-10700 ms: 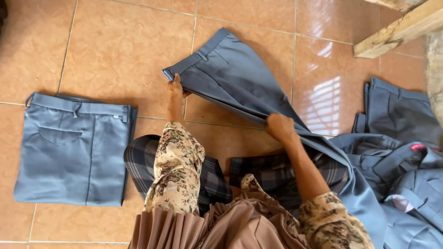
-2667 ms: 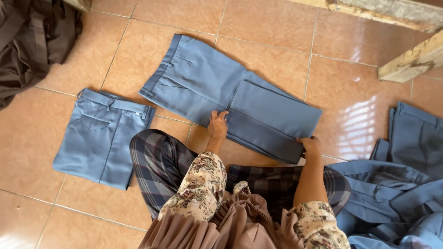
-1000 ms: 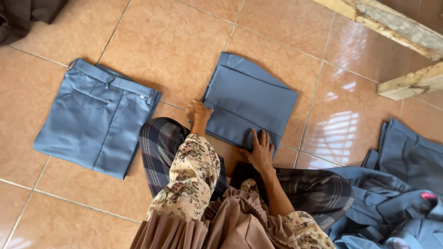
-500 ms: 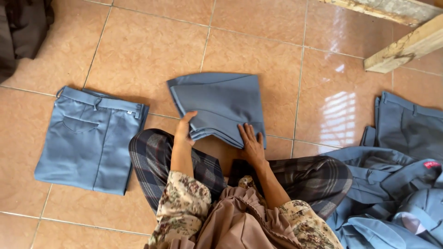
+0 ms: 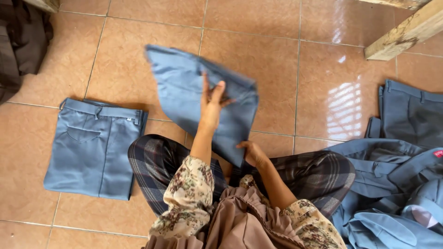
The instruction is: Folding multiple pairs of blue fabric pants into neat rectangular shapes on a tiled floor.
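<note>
A folded pair of grey-blue trousers is lifted off the tiled floor in front of me, tilted and blurred. My left hand is raised with fingers spread flat against its top face. My right hand grips its lower near corner from beneath. A second pair of folded grey-blue trousers lies flat on the floor at the left, beside my knee.
A heap of unfolded grey-blue trousers lies at the right. Dark cloth is piled at the top left. A wooden beam crosses the top right corner. My checked-cloth legs sit on the brown tiles.
The folded trousers, flat on the floor under both hands half a second ago, are now lifted and swung toward the left. Before that, they were spread out and folded over.
</note>
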